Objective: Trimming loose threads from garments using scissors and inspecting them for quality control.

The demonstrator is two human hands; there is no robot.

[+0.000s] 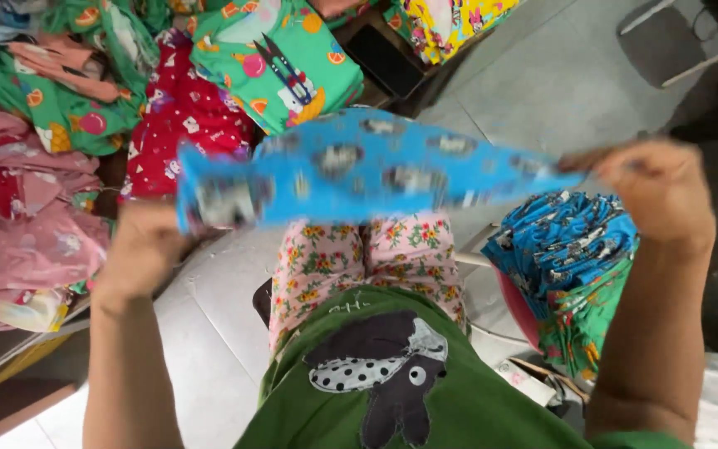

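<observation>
A blue printed piece of cloth [359, 170] is stretched flat between my two hands, blurred by motion. My left hand [147, 245] grips its left end. At its right end, my right hand [654, 187] pinches the cloth, raised a little higher than the left. Below the cloth I see my floral trousers [367, 262] and my green shirt with a dark animal patch [392, 374].
Folded printed garments lie stacked at the left and top: pink [27, 233], red [180, 112], green [280, 62], yellow [442, 25]. A pile of blue and green printed cloth [571, 266] sits at my right. The floor [542, 91] is grey tile.
</observation>
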